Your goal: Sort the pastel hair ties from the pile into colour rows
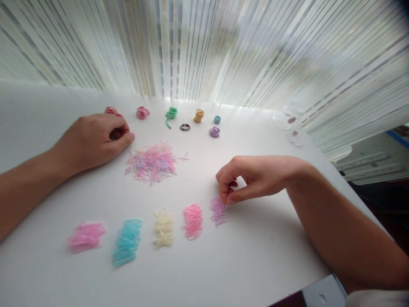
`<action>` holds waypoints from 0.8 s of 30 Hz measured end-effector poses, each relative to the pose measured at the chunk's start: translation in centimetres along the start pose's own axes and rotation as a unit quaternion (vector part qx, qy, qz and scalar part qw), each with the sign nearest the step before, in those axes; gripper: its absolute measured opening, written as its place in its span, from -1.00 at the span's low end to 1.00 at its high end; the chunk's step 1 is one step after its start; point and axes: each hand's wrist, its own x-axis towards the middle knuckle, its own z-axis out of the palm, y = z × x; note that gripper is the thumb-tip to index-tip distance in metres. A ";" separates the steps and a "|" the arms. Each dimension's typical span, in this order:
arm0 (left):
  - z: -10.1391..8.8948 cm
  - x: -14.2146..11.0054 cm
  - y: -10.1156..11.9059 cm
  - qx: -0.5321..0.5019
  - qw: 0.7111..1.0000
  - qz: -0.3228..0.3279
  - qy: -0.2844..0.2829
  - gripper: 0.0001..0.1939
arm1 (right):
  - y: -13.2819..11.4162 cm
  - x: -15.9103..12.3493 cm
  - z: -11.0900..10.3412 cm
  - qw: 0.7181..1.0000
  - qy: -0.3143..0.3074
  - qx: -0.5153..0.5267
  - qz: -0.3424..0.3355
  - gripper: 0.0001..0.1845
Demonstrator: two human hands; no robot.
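Observation:
My right hand [252, 179] is in a pinch, its fingertips at the upper edge of a small pile of lilac rubber bands [218, 212]; a thin lilac loop shows at the tips. On the left, my left hand [99, 138] rests on the table with curled fingers, thumb and forefinger together; what they hold, if anything, is hidden. Beside it lies a loose heap of mixed pastel rubber bands [153, 163]. Along the front, sorted piles form a row: pink bands [86, 237], turquoise bands [127, 242], cream bands [163, 229] and coral-pink bands [193, 221].
Coiled hair ties stand at the back of the white table [249, 256]: a pink coil [142, 112], a green coil [171, 112], a yellow coil [198, 115] and a purple coil [214, 132]. A beaded ring [185, 127] lies among them. Behind hangs a string curtain [198, 47].

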 end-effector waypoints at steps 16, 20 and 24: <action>0.3 -0.1 -0.4 0.035 0.999 -0.006 -0.007 -0.64 | 0.2 0.2 0.0 0.999 0.022 -0.020 0.013 -0.82; 0.4 -0.1 -0.6 0.035 0.999 -0.002 0.003 -0.64 | 0.4 0.0 -0.3 0.999 0.051 -0.009 0.014 -0.84; 0.5 0.0 -0.7 0.038 0.999 0.004 0.001 -0.64 | 1.2 0.1 -0.8 0.994 0.107 0.027 0.017 -0.87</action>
